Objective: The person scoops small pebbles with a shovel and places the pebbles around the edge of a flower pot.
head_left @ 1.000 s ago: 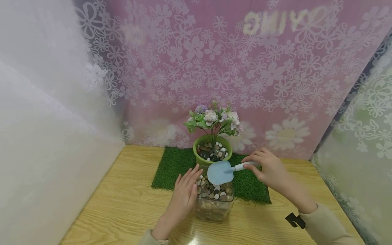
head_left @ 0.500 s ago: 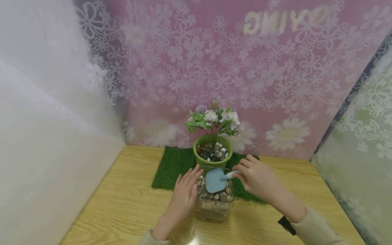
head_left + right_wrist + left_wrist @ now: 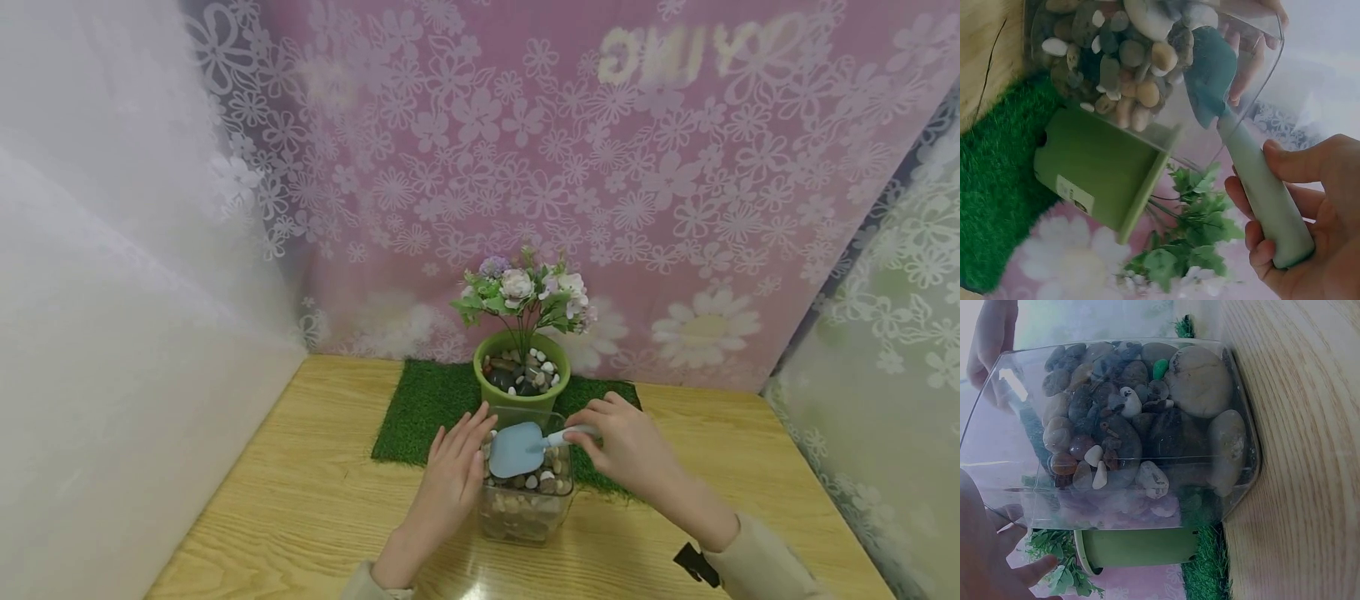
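My right hand (image 3: 628,440) grips the pale handle of a small light-blue hand trowel (image 3: 517,451). Its blade is inside the mouth of a clear square container (image 3: 517,527), just over the pebbles (image 3: 532,482); in the right wrist view the blade (image 3: 1211,75) lies close to the stones, and whether it touches them I cannot tell. Straight-fingered, my left hand (image 3: 450,471) rests against the container's left rim and side. Through the clear wall in the left wrist view, large and small stones (image 3: 1200,381) fill the lower part.
Right behind the container stands a green flowerpot (image 3: 480,367) with stones and white and purple flowers (image 3: 517,285). A mat of artificial grass (image 3: 420,417) lies under the pot on the wooden table (image 3: 300,500). Flower-patterned cloth (image 3: 480,167) hangs behind.
My right hand has moved left and down with the trowel, bringing the blade from above the container's back rim into its mouth over the pebbles. My left hand has stayed in place.
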The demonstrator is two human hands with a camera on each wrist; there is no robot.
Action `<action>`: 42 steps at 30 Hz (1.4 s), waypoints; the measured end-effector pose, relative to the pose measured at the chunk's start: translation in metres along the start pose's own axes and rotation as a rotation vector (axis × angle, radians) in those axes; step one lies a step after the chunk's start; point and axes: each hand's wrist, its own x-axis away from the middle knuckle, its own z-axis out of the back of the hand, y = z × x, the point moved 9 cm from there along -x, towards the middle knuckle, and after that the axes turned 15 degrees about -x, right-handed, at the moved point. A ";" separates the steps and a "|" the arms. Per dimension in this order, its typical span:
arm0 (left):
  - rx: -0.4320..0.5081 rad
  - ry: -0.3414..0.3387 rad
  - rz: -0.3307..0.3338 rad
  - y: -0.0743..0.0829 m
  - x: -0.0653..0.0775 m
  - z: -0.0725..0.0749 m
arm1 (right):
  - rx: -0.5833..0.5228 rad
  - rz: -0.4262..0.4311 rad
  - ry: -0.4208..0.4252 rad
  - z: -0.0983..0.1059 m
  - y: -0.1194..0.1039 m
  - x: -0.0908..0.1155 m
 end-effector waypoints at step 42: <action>0.010 0.008 0.004 0.000 -0.001 0.001 | -0.155 0.053 0.052 0.001 0.005 0.012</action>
